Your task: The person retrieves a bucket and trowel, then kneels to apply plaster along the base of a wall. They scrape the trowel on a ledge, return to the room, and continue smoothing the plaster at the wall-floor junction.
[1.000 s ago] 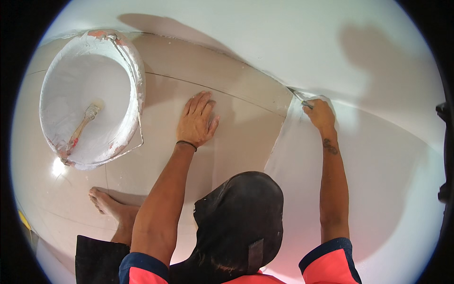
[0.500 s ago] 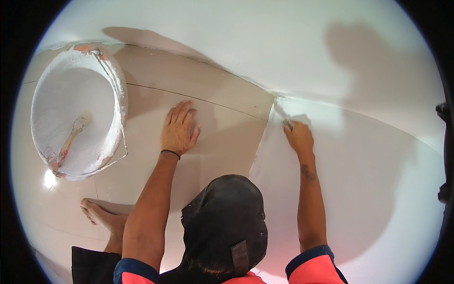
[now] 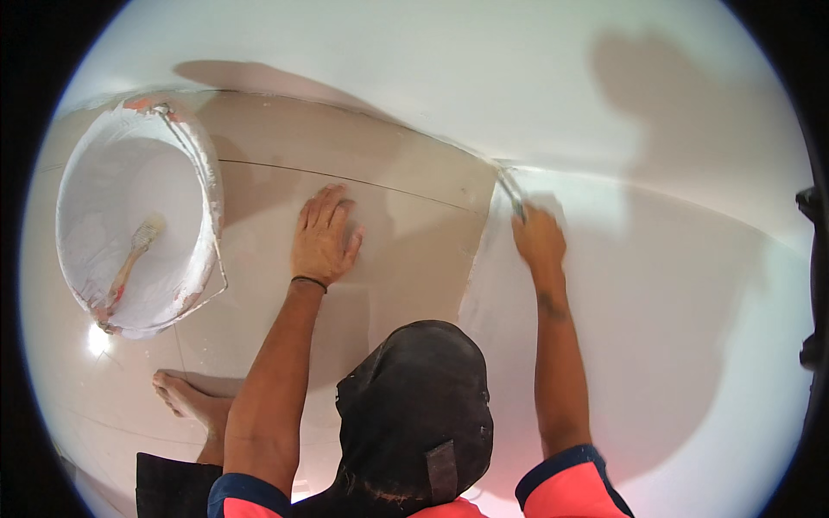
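My left hand (image 3: 322,240) lies open on the beige tiled floor (image 3: 414,250), its fingers apart. My right hand (image 3: 540,242) is closed on a slim tool (image 3: 511,190), blurred, whose far end reaches the corner where the floor meets two white surfaces, the upper wall (image 3: 449,69) and the one on the right (image 3: 656,328). Left of my left hand stands a white paint bucket (image 3: 177,194) with a wire handle and crusted rim; a wooden-handled brush (image 3: 129,263) rests inside it.
A black covered head (image 3: 414,406) fills the lower middle between my forearms. A bare foot (image 3: 194,401) is on the floor below the bucket. Shadows fall on both white surfaces.
The view has shifted, so the bucket and corner appear farther left and lower. My right hand, still gripping the tool, has moved slightly back from the corner. My left hand stays spread on the floor.
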Tool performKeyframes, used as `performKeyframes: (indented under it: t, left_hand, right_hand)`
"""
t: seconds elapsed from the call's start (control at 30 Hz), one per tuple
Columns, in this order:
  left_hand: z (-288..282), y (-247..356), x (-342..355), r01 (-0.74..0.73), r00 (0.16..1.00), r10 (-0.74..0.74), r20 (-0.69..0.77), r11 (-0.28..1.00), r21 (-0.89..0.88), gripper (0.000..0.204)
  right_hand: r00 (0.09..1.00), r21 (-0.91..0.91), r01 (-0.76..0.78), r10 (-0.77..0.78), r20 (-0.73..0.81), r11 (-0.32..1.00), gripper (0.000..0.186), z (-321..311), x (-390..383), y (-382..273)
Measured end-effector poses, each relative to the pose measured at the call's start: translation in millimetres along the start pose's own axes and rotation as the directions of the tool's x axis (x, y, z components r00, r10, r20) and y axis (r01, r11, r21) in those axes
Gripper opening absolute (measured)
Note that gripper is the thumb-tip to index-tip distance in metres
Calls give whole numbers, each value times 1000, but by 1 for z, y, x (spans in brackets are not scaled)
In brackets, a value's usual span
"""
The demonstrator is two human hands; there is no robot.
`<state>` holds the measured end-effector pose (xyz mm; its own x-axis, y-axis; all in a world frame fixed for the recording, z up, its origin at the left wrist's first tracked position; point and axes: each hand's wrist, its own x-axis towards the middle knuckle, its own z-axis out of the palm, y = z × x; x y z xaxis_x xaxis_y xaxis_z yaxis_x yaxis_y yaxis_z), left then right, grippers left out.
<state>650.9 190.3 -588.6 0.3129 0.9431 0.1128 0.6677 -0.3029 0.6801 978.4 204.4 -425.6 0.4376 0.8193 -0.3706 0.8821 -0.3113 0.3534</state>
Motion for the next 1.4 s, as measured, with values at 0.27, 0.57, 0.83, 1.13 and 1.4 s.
performKeyframes:
  t: [0.27, 0.57, 0.83, 1.13, 1.4]
  left_hand:
    - [0, 0, 0, 5, 1000, -5, 6, 1000, 5, 41]
    - [0, -2, 0, 10, 1000, -10, 6, 1000, 27, 41]
    - [0, -4, -4, 9, 1000, -9, -2, 1000, -27, 41]
    - [2, -8, -3, 10, 999, -11, -32, 999, -35, 41]
    - [5, -7, -1, 3, 999, -3, -42, 1000, 0, 42]
  right_hand:
    - [978, 326, 177, -203, 47, 929, 31, -13, -59, -17]
    - [994, 62, 3, -9, 110, 998, 28, -50, 49, -16]
    - [902, 357, 353, -416, 116, 865, 28, -65, 19, -79]
    - [925, -30, 374, -371, 87, 927, 25, -61, -18, -124]
    - [992, -64, 120, -117, 49, 991, 33, -6, -19, -41]
